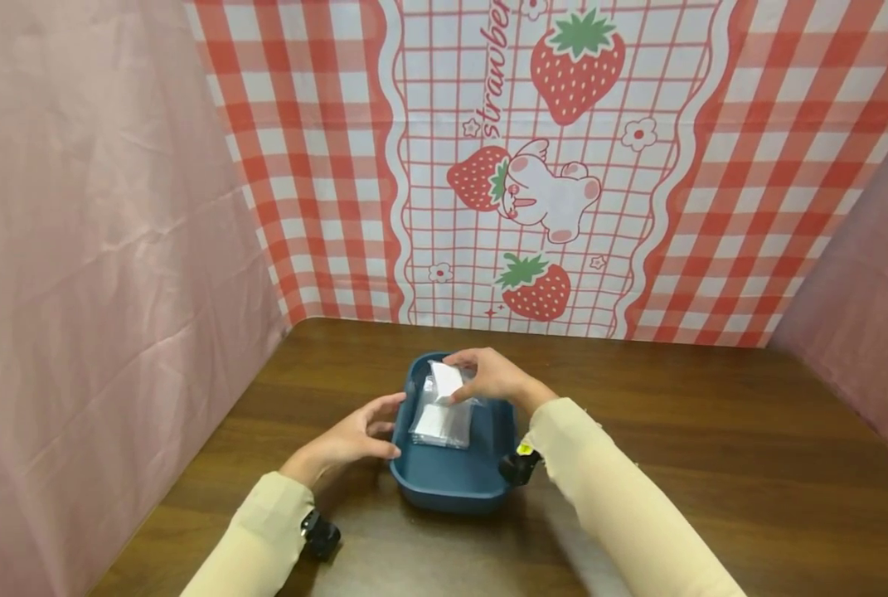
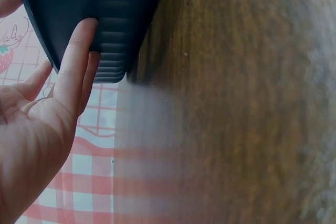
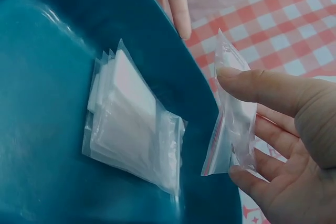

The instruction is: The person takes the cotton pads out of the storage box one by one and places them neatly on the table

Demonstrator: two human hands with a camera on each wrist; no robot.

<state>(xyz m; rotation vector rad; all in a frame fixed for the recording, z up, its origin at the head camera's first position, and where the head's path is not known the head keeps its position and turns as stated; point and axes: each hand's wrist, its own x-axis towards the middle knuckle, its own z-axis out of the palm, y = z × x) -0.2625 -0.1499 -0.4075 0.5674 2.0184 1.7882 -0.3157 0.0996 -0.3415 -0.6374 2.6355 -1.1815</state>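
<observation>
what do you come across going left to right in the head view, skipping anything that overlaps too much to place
Left pink cloth → left hand → blue tray with clear packets inside → right sleeve → right pink cloth

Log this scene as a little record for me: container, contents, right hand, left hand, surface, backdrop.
Container: dark blue rectangular tray with rounded corners
Contents: overlapping stack of clear plastic bags with flat white inserts
Right hand: pinches one clear plastic bag with a pale insert, apart from the stack
Left hand: touches the tray's outer wall
Surface: brown wood-grain table
Backdrop: red-and-white checked cloth with strawberry prints
</observation>
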